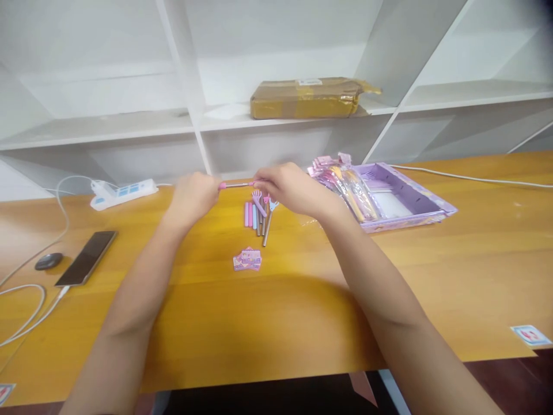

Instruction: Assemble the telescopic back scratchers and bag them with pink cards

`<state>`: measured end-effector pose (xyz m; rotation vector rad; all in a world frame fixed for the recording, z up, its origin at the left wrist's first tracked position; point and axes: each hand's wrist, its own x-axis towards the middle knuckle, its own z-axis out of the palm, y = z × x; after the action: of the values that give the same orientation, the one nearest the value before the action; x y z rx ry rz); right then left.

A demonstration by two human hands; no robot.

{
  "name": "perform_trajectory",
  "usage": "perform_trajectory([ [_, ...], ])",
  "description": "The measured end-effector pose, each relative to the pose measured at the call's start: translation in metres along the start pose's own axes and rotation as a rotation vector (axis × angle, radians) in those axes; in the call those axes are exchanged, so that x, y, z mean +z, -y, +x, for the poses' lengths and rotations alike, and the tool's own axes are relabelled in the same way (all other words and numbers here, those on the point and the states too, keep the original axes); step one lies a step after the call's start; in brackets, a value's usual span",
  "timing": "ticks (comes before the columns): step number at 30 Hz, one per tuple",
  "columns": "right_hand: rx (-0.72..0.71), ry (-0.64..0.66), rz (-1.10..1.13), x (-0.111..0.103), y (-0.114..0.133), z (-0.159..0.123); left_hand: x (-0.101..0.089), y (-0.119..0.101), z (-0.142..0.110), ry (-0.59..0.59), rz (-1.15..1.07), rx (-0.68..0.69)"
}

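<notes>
My left hand (194, 195) and my right hand (290, 187) are both closed on the two ends of a thin pink-tipped metal stick (235, 185), held level above the wooden table (302, 300). Just below it lies a small bunch of pink, blue and purple hand-shaped sticks (259, 214). A little pile of pink cards (247, 259) sits nearer to me.
A purple open box (401, 199) with packaged sticks (345, 184) lies right of my right hand. A phone (86, 257), a dark round object (48, 261), white cables and a power strip (123, 193) are at the left. A taped brown parcel (309, 98) rests on the white shelf.
</notes>
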<state>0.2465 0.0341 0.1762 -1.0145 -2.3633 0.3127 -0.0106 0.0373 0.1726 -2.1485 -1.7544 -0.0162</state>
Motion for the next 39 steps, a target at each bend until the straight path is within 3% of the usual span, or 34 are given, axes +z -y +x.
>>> perform_trajectory([
  [5,0.055,0.074,-0.026,-0.008,0.008,-0.004,-0.008,-0.003,-0.007,-0.012,0.035,0.012],
  [12,0.102,0.132,-0.062,-0.01,0.011,-0.005,-0.005,-0.004,-0.005,-0.018,0.053,0.051],
  [20,0.037,0.181,-0.066,-0.012,0.005,-0.004,-0.001,0.001,-0.002,-0.018,0.017,0.06],
  [33,-0.038,0.114,-0.136,-0.026,-0.013,-0.006,0.001,0.009,0.001,-0.056,-0.06,0.089],
  [39,-0.011,0.029,-0.108,-0.049,-0.018,-0.019,-0.009,0.032,0.0,-0.067,-0.014,-0.032],
])
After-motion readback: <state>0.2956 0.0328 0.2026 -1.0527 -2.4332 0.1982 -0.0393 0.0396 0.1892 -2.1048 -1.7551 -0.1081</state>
